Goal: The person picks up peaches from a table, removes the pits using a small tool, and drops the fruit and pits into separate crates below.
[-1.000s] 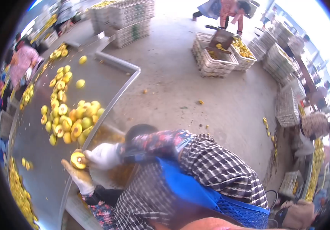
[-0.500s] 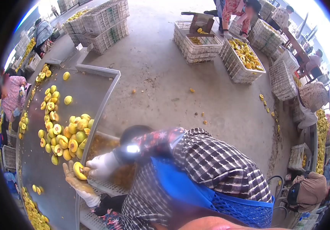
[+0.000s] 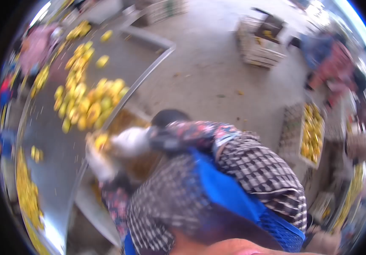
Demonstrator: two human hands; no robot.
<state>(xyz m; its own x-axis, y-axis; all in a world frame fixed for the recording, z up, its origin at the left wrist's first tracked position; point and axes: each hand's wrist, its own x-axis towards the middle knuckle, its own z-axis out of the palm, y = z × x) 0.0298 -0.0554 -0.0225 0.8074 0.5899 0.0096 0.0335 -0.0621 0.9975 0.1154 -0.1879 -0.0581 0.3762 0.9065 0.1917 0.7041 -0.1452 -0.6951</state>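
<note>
At table (image 3: 57, 148), hands (image 3: 132, 142) still together around fruit (image 3: 102, 142); filled crate (image 3: 290, 129) now farther from stack (image 3: 255, 53).

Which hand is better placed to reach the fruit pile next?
Left, likely: the left hand is by the table edge, nearer the fruit pile; the right hand is farther out, beyond that edge. Blur hides which grips the yellow fruit between them.
</note>
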